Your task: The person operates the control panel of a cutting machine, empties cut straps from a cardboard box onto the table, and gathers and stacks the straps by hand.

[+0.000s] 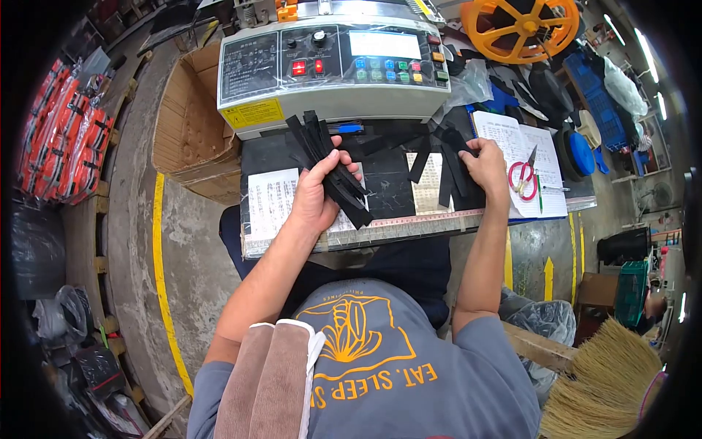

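Note:
A bundle of black strips is gripped in my left hand, the fingers wrapped round its middle above the front of the dark table. My right hand is at the right part of the table, thumb and fingers pinched at the end of loose black strips. Those strips lie fanned out, some across a yellowish printed paper. Other black strips lie farther back, between my hands. Under my left hand is a white printed sheet.
Behind the table stands a machine with buttons. An open notebook with red-handled scissors lies at the right. An open cardboard box is at the left, and an orange reel at the back right.

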### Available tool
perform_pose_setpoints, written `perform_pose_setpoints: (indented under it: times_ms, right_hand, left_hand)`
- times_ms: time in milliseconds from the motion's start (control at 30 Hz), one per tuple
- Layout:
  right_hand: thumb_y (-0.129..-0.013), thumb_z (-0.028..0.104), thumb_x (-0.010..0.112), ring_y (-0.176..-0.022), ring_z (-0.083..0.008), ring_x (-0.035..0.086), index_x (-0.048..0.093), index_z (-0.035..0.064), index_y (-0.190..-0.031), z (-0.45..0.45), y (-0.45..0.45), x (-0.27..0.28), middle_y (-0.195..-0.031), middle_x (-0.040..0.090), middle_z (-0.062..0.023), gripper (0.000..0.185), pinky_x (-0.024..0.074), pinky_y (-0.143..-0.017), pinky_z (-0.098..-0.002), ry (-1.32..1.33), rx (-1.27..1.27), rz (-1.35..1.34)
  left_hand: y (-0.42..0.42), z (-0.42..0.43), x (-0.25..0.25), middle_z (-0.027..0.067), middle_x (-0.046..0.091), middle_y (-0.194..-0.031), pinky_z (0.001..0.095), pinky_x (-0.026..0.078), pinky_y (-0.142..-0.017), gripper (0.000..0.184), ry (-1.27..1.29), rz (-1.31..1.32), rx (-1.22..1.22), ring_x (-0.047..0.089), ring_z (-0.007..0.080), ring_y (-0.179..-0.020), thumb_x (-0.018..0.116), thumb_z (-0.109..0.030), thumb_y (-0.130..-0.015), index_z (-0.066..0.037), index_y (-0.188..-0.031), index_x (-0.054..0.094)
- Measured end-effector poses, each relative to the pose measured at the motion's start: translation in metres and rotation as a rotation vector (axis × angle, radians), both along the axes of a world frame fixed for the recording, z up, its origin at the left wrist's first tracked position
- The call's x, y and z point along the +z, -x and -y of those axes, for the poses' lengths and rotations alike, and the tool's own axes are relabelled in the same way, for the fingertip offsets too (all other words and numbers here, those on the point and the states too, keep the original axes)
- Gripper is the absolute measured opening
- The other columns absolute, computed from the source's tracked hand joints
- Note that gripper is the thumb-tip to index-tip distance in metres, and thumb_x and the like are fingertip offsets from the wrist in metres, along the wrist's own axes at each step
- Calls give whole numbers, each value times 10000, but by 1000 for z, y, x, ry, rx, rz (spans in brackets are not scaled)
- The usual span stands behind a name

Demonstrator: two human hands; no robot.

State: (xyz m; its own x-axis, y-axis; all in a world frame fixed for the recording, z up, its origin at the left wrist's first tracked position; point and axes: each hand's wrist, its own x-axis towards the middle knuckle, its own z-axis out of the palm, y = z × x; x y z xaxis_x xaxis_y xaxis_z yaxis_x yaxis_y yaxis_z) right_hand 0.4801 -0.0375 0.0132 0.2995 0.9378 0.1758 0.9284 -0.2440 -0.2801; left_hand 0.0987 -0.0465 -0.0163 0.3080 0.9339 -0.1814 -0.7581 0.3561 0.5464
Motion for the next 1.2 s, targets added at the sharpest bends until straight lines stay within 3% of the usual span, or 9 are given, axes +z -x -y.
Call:
perform_pose_setpoints:
  times_ms: [200,233,333,367,500,633,833,1067,1200]
  right_hand:
    - [-936,196,868,-970,-252,814,774,-45,-1307,-2,-13,8,-1104,843,-215,453,625,-878,-379,-152,-50,-632]
    - [-956,181,871,-893,-160,769,704,-127,-1386,10,-7,21,-1043,830,-135,555,608,-804,-312,-144,-50,-701]
    - [-959,190,879,-847,-131,732,638,-171,-1457,27,2,11,-977,791,-72,661,595,-768,-303,-115,-41,-962]
    - [-965,191,882,-851,-103,700,582,-201,-1500,34,17,14,-943,749,-15,728,584,-761,-302,-22,-85,-838]
    - [-884,359,881,-1003,-442,775,763,-88,-1355,46,58,-15,-1081,797,-272,660,604,-931,-479,-84,-111,-351]
    - [-889,348,867,-1209,-434,719,801,22,-1262,49,78,0,-1265,781,-203,500,556,-1049,-508,-42,-71,-40]
    - [-984,226,766,-1198,-395,704,724,44,-1276,49,94,1,-1251,761,-151,346,526,-1024,-505,-251,32,-198]
    - [-1004,134,719,-1114,-366,672,714,86,-1297,66,123,-6,-1192,716,-114,297,525,-929,-515,-246,128,198]
    - [-983,84,749,-1098,-375,721,743,60,-1210,59,132,10,-1165,745,-161,228,572,-964,-486,-430,170,-184]
  left_hand:
    - [0,1,1,34,718,-1087,467,618,-988,370,8,14,8,735,207,-1027,699,-223,-1124,-133,-1475,627]
    - [0,1,2,33,718,-1085,468,620,-994,367,10,15,8,737,207,-1030,695,-223,-1126,-134,-1475,627]
    - [-1,1,2,32,720,-1082,474,624,-1006,360,13,26,0,741,207,-1036,688,-220,-1130,-137,-1475,627]
    - [0,1,0,33,722,-1083,477,626,-1007,358,11,32,-5,742,206,-1037,688,-219,-1132,-139,-1475,627]
    - [0,3,2,47,744,-1130,481,642,-996,370,-22,13,-7,752,211,-1076,707,-199,-1124,-140,-1481,626]
    - [-2,4,5,68,757,-1205,494,655,-1011,450,-26,-40,16,762,232,-1131,730,-160,-1110,-144,-1536,586]
    - [-4,3,2,82,758,-1231,506,656,-1030,499,-31,-42,50,761,242,-1157,728,-180,-1121,-163,-1583,542]
    - [-5,2,2,134,755,-1350,448,663,-992,496,-29,-20,68,757,239,-1173,735,-207,-1123,-151,-1572,531]
    - [-7,3,10,153,724,-1456,484,646,-1055,551,-39,-83,60,724,281,-1297,715,-232,-1134,-155,-1630,487]
